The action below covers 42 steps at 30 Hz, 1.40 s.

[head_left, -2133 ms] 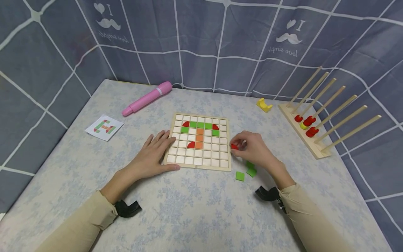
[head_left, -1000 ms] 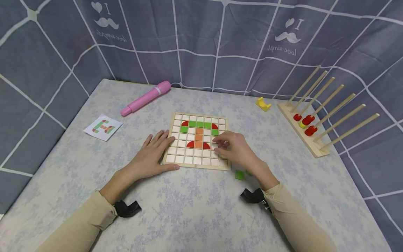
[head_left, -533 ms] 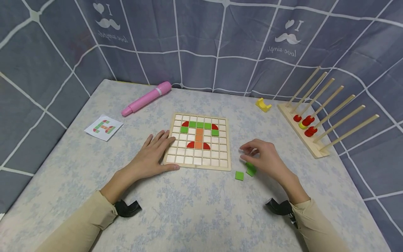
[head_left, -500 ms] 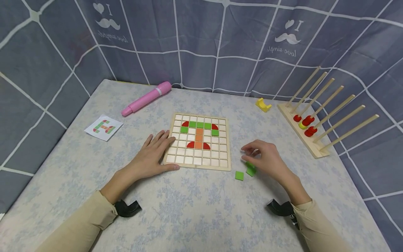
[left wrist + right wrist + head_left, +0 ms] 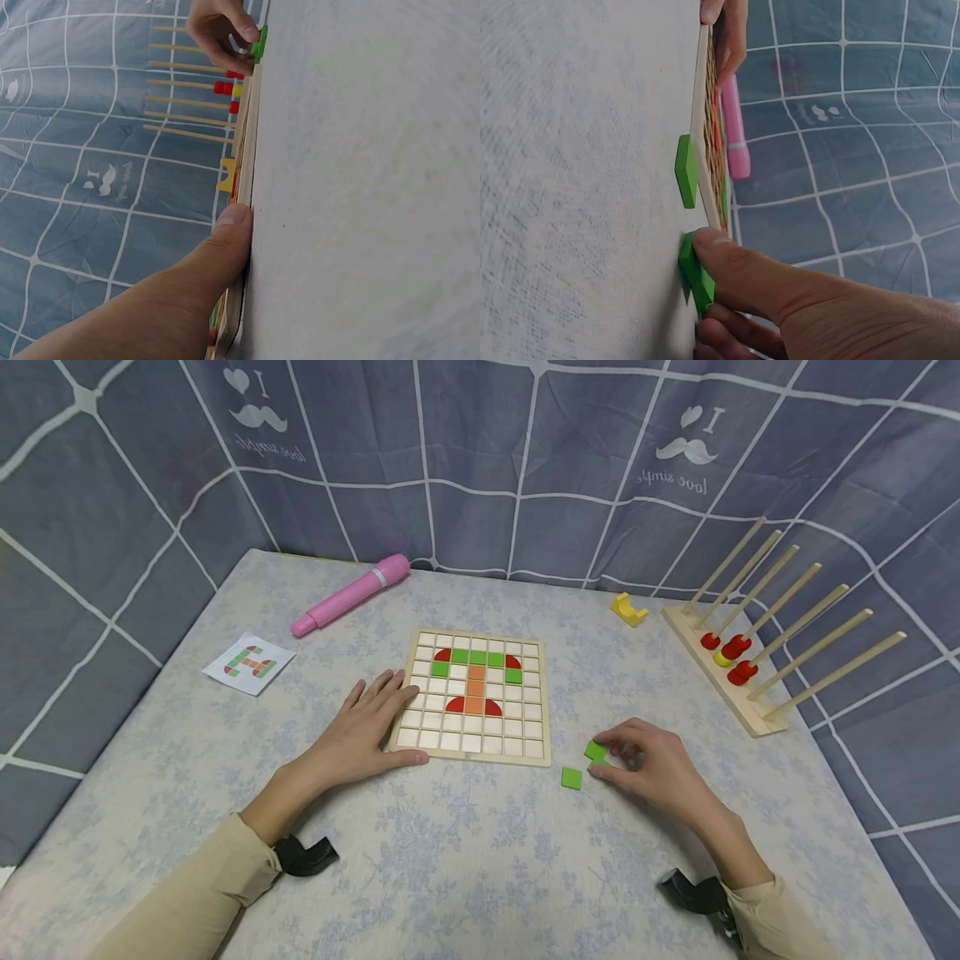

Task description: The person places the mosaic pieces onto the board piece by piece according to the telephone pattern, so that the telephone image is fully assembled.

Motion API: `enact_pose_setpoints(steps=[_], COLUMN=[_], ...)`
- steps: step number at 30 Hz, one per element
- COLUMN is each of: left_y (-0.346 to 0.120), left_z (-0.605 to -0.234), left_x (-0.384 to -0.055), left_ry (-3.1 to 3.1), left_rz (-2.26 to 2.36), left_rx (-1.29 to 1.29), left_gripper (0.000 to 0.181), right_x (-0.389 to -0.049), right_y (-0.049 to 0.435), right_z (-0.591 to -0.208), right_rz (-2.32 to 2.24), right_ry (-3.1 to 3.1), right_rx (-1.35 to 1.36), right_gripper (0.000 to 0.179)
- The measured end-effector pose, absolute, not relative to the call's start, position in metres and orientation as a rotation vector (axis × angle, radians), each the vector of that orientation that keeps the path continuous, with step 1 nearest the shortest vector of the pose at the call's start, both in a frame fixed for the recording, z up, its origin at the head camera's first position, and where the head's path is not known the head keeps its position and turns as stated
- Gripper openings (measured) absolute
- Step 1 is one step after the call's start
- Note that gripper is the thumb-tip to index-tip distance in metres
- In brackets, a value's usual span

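A square wooden grid board (image 5: 517, 739) bears a mushroom-like pattern of green, orange and red tiles, with a red quarter-round tile (image 5: 492, 707) at the right of its stem. My left hand (image 5: 360, 731) rests on the board's left edge, fingers spread and the thumb along the near corner. Right of the board, my right hand (image 5: 651, 762) has its thumb and fingers around two green square tiles (image 5: 596, 749) and pinches at them; the thumb lies on a tile's edge in the right wrist view. Another green tile (image 5: 572, 777) lies just left of these.
A card with a printed pattern (image 5: 250, 663) lies at the left. Behind it is a pink pen-shaped tube (image 5: 350, 596). A yellow notched block (image 5: 628, 609) sits at the back right, near a wooden peg rack (image 5: 750, 714) with red and yellow rings. A tiled-print curtain surrounds the table.
My right hand set a red quarter-round tile beside the stem, drew back right off the board, and came down to the green tiles. The left hand has stayed put.
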<state>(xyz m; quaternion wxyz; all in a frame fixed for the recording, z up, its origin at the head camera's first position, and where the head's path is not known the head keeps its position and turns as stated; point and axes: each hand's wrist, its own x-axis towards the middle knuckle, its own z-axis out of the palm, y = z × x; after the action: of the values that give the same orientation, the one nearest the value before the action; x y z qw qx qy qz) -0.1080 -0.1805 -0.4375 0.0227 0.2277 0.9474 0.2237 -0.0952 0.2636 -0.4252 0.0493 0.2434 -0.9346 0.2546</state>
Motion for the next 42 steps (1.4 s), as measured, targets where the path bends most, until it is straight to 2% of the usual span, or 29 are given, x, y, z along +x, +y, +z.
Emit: enact_pose_setpoints(steps=[18, 28, 42], left_y=[-0.179, -0.178, -0.182], left_z=[-0.436, -0.433, -0.439], left_x=[-0.11, -0.11, -0.109], left_ry=[2.926, 2.924, 2.926], left_rz=[0.691, 0.696, 0.691], left_rx=[0.714, 0.714, 0.706], left_gripper=[0.101, 0.101, 0.102], right_x=[-0.087, -0.094, -0.129], right_y=[0.263, 0.26, 0.178], right_z=[-0.42, -0.413, -0.4], right_rz=[0.836, 0.883, 1.095], right_ry=[-2.849, -2.816, -2.815], right_rx=[0.741, 0.779, 0.766], right_gripper=[0.034, 0.024, 0.017])
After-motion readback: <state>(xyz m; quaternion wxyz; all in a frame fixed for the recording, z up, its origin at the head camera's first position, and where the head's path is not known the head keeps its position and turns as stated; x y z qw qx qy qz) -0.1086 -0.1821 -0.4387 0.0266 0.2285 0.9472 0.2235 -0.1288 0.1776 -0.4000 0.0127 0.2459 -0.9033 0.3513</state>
